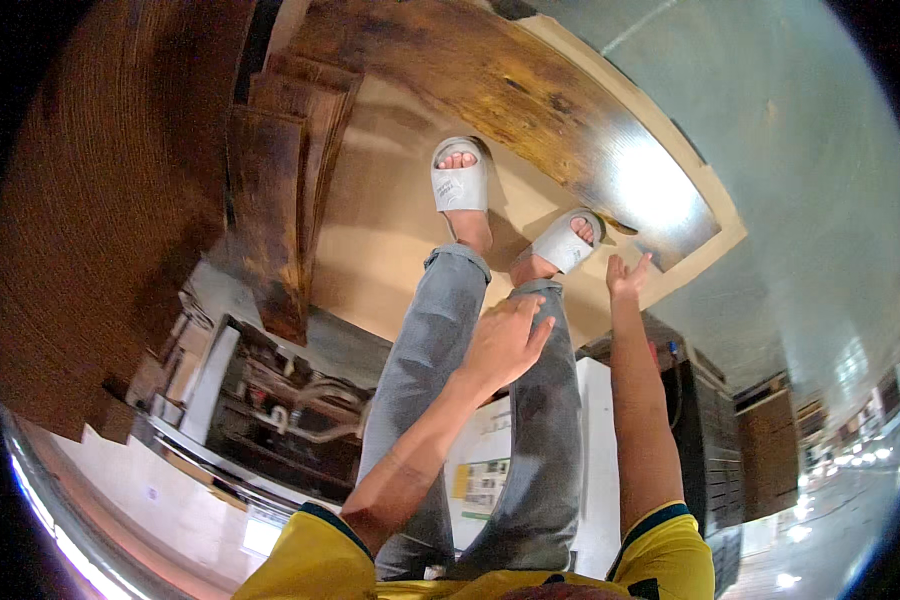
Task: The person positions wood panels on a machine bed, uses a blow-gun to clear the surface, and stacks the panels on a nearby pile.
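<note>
My left hand (508, 338) hangs in front of my grey trousers (430, 310), thumb apart and fingers loosely stretched, holding nothing. My right hand (627, 275) reaches out past my right foot with its fingers spread, and it is empty too. Close by its fingertips lies the corner of a glossy brown wood-grain board (560, 120). This long board rests on a larger tan sheet (390, 220). I stand on the tan sheet in light grey slide sandals (460, 190). A small dark and yellowish object (620, 227) shows beside the right sandal; I cannot make out its kind.
Several dark wood-grain boards (270, 190) lie stacked at the left, next to a large dark brown ribbed panel (100, 200). Grey floor (770, 130) runs along the right. Lower left is a machine with hoses (300, 400); lower right, a black slatted unit (705, 440).
</note>
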Motion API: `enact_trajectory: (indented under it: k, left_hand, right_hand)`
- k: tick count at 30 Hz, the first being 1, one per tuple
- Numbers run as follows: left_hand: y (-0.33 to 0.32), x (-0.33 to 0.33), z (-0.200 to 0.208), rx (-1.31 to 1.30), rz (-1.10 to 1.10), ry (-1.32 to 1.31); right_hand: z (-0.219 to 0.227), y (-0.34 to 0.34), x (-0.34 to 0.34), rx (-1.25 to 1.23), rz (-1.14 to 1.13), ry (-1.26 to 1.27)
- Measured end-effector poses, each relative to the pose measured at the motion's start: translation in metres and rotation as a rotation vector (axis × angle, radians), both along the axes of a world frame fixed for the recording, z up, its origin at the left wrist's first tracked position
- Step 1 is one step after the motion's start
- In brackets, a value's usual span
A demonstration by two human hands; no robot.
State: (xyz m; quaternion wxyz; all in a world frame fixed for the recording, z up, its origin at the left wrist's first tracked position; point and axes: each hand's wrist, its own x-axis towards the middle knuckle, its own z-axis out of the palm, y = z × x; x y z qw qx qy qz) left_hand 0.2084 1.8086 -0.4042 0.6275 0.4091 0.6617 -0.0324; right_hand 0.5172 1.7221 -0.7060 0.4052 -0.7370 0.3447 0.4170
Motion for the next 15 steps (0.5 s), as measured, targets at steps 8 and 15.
enact_trajectory:
  k: [8,15]
  left_hand:
    - [0.051,-0.024,-0.001,-0.139,0.535,-0.159]
    - [0.054,-0.003,0.005,-0.151,0.312,-0.177]
  right_hand:
    - [-0.071,0.024,0.035,0.278,-0.125,0.012]
    - [-0.048,0.048,0.036,0.178,-0.171,-0.039]
